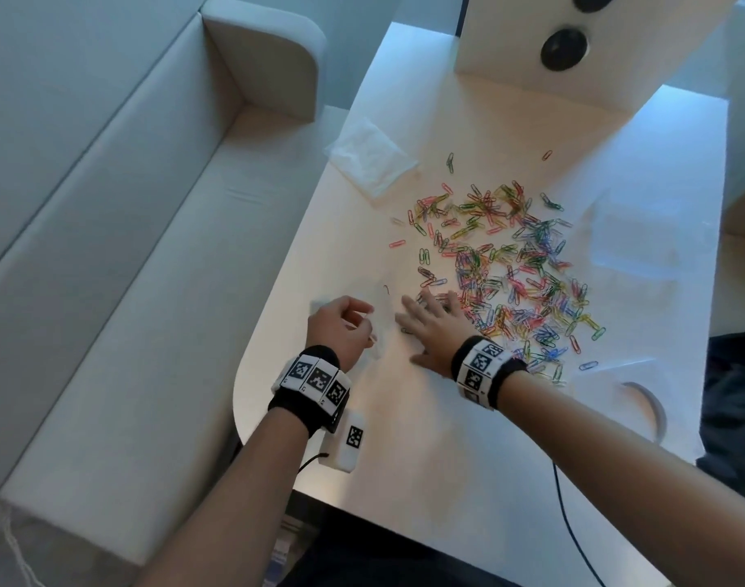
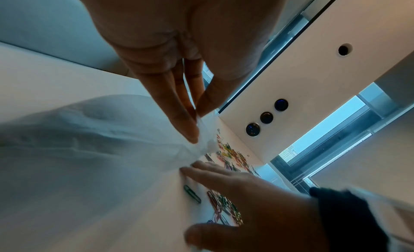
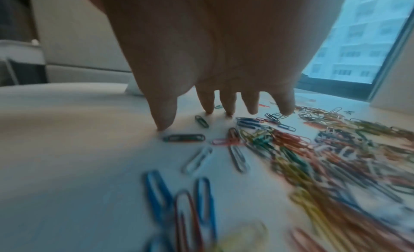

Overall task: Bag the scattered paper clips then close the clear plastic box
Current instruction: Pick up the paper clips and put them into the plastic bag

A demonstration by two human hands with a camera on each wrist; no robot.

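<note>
paper clips (image 1: 506,264): multicoloured heap scattered mid-counter (image 1: 404,438) | clear plastic bag (image 2: 100,149): at the counter's left edge, mouth pinched by left hand (image 1: 341,328) | right hand (image 1: 430,328): fingers spread, tips touching the counter at the heap's near edge, holding nothing | white tissue (image 1: 371,158): lying beyond the heap
</note>
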